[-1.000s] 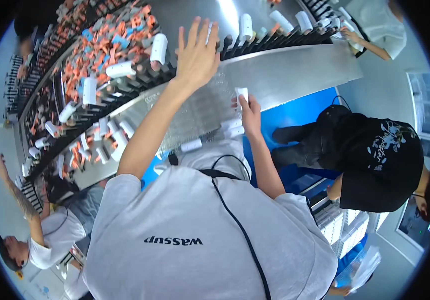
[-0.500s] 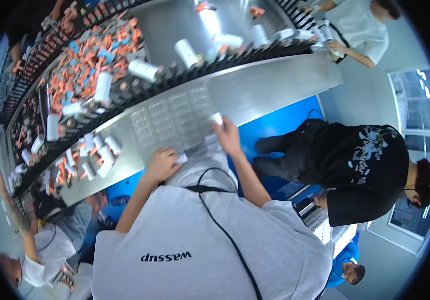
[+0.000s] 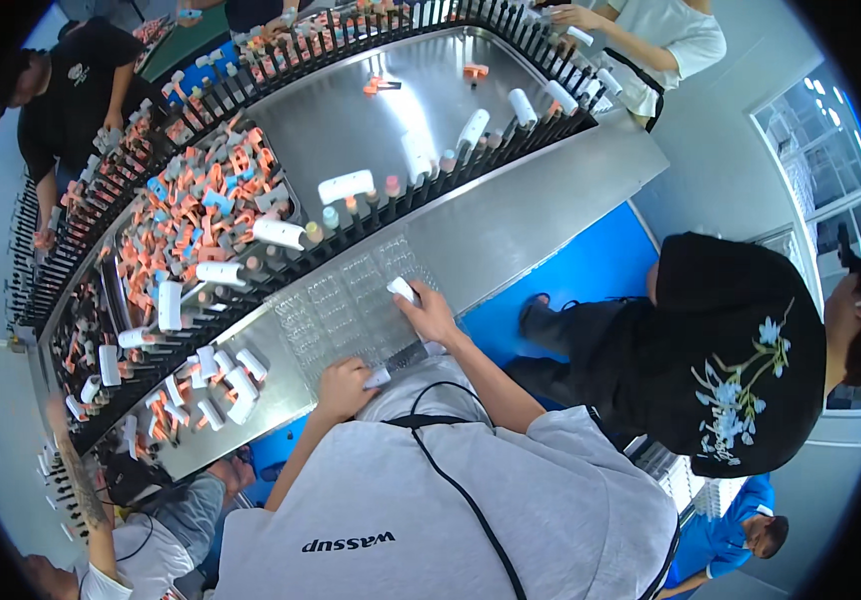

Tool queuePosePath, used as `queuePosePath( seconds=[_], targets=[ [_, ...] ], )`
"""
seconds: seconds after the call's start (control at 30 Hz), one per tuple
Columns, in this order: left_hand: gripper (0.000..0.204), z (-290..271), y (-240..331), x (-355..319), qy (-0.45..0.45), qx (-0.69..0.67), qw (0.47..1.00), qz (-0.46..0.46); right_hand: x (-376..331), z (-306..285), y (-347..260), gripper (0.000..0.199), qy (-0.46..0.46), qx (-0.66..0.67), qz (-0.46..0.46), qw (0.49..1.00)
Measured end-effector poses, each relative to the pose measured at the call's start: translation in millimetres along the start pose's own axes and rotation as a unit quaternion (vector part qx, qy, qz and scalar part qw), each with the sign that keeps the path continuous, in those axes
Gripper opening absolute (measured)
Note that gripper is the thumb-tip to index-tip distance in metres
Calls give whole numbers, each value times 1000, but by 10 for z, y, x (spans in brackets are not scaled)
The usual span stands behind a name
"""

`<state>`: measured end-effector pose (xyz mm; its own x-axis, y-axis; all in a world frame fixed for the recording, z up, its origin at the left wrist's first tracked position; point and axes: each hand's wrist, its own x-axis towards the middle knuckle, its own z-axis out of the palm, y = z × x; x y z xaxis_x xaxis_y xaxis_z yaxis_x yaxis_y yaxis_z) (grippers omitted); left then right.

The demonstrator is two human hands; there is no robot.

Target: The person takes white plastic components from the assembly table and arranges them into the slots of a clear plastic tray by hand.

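My left hand (image 3: 344, 388) is closed on a small white plastic piece (image 3: 378, 378), close to my body at the near edge of the clear tray. My right hand (image 3: 429, 316) pinches another white plastic piece (image 3: 403, 290) over the tray's right side. Rows of moulded pockets mark the clear plastic tray (image 3: 336, 310), which lies on the steel table ledge. Fingers partly cover both pieces, so their exact shape cannot be told.
Left of the tray lies a pile of white and orange parts (image 3: 223, 385). Beyond the ledge runs a black-slatted conveyor (image 3: 391, 212) bearing white pieces. Behind it is a heap of orange, grey and blue parts (image 3: 201, 210). A person in black (image 3: 741, 350) stands close on my right.
My right hand has moved left, from beside the tray to over it, still with its white piece. My left hand keeps its hold near my body. The whole view has shifted.
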<state>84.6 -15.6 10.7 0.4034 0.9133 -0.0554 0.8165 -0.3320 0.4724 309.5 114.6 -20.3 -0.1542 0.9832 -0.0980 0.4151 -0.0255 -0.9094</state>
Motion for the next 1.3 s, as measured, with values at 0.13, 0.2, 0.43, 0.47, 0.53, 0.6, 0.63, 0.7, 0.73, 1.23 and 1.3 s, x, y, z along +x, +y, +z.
queuePosePath(
  seconds=[0.13,0.2,0.43,0.47,0.53,0.6,0.63,0.7,0.73,1.23,1.3],
  targets=[
    [20,-87,54,41,-23,9,1000,6,26,-58,-56,53,-15,-41,12,999],
    [19,-170,88,42,2,-30,1000,-2,47,-66,-40,52,-20,-51,13,998],
    [30,-214,-79,143,136,-294,940,-108,62,-87,-65,49,-32,-28,15,999],
    [34,-226,-176,171,83,-339,920,-181,53,-81,-77,49,-44,-36,27,998],
    [33,-257,-251,227,134,-294,928,-184,42,-48,-103,48,-22,-43,3,999],
    [36,-274,-305,267,235,-217,931,-174,36,-30,-121,47,-4,-53,-26,998],
    [36,-323,-319,271,240,-217,930,-174,34,-23,-121,47,-9,-60,-26,998],
    [33,-399,-329,276,272,-129,946,-116,13,1,-122,48,-16,-70,-32,997],
    [30,-369,-353,265,276,-131,943,-130,-13,20,-150,48,-20,-75,-30,997],
    [25,-172,-589,206,346,-90,928,-105,-4,236,-240,50,-24,-72,14,997],
    [25,-173,-597,205,346,-92,928,-101,-2,236,-262,50,-25,-66,21,997]
  ],
)
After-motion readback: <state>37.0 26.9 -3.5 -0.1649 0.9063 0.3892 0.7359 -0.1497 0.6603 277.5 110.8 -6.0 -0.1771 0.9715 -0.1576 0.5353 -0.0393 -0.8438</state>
